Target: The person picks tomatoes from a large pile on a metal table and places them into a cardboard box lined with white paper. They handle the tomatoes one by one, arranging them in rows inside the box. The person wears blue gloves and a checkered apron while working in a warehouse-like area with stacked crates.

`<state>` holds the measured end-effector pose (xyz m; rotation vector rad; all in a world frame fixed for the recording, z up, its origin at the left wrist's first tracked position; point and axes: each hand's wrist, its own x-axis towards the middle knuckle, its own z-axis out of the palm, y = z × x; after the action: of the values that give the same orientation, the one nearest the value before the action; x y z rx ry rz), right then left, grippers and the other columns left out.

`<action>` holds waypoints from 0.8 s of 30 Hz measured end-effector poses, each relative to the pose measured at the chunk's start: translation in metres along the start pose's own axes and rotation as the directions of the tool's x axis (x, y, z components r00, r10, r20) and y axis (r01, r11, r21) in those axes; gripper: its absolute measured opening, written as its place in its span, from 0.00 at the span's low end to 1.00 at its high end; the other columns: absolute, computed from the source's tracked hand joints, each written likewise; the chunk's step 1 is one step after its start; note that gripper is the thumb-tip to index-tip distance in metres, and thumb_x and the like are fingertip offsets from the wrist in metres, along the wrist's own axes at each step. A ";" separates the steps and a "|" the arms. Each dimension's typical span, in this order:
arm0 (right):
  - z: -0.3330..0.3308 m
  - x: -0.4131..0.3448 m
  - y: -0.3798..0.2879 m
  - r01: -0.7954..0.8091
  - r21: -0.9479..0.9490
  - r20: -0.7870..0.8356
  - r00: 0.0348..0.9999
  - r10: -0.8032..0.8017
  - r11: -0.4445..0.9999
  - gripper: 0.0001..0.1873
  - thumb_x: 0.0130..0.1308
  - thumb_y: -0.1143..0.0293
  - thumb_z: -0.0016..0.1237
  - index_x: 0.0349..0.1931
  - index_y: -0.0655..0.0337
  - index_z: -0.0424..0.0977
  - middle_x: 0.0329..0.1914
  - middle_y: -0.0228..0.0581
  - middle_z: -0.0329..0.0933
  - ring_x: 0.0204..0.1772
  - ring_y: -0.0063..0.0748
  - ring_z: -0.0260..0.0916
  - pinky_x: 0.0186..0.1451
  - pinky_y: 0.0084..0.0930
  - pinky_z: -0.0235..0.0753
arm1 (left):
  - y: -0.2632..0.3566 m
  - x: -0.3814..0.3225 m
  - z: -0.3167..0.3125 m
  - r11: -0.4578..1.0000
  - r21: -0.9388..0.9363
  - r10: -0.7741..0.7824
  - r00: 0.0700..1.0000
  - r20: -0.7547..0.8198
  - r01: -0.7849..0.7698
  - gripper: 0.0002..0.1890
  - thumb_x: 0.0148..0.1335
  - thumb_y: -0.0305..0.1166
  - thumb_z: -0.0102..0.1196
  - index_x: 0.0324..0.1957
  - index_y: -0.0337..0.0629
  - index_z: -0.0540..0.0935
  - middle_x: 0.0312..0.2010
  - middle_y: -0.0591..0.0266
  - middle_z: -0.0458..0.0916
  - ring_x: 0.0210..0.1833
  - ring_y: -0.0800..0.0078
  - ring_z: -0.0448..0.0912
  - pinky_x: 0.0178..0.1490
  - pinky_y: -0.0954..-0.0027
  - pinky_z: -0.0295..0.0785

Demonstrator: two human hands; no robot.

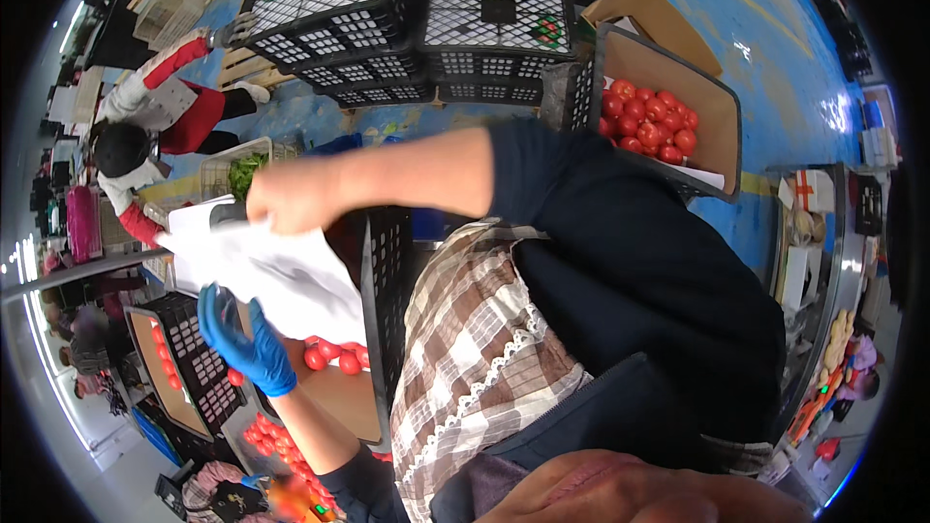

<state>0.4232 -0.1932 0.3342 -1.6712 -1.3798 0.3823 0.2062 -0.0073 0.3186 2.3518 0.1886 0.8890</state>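
My right hand (290, 196), bare and blurred by motion, is curled at the top edge of a white sheet (290, 280), apparently paper. The sheet spreads across a black plastic crate (374, 290) in front of my checked apron (465, 305). Below the sheet's lower edge, tomatoes (338, 357) show inside this crate, which has a brown cardboard lining (338, 399). My left hand (251, 341), in a blue glove, is held beside the sheet with its thumb and fingers apart. Part of the crate's contents is hidden under the sheet.
Stacked black crates (498, 29) stand on pallets ahead, where a co-worker (160, 109) touches one. A lined crate of tomatoes (650, 120) sits at upper right. Another tilted crate (182, 363) and loose tomatoes (280, 443) lie at lower left. Greens fill a pale basket (243, 174).
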 end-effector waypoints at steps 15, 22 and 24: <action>-0.282 -0.597 0.277 -0.055 0.682 -0.683 -0.404 0.608 0.729 0.11 0.68 0.73 0.51 0.49 0.62 0.68 0.31 0.47 0.75 0.29 0.41 0.74 0.30 0.35 0.74 | -0.140 -0.207 0.095 0.743 0.588 -0.615 0.672 0.413 0.320 0.45 0.51 0.47 0.72 0.69 0.44 0.68 0.71 0.38 0.59 0.70 0.38 0.64 0.71 0.49 0.64; -0.304 -0.715 0.308 0.242 0.587 -0.585 -0.532 0.612 0.772 0.14 0.73 0.71 0.41 0.52 0.71 0.69 0.41 0.53 0.76 0.38 0.44 0.78 0.37 0.33 0.80 | -0.124 -0.179 0.087 0.633 0.667 -0.754 0.505 0.419 0.393 0.45 0.47 0.50 0.73 0.68 0.51 0.71 0.71 0.44 0.61 0.70 0.41 0.65 0.71 0.49 0.65; -0.309 -0.704 0.320 0.206 0.634 -0.558 -0.546 0.626 0.745 0.17 0.75 0.69 0.38 0.56 0.73 0.68 0.47 0.57 0.77 0.43 0.47 0.80 0.41 0.33 0.84 | -0.119 -0.176 0.087 0.644 0.676 -0.730 0.553 0.401 0.359 0.42 0.46 0.53 0.72 0.65 0.51 0.75 0.68 0.46 0.67 0.66 0.42 0.68 0.68 0.50 0.68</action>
<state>0.6110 -0.9497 0.0407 -0.9455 0.7900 -0.5418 0.1369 -0.0129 0.0994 2.6430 0.9589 -0.4077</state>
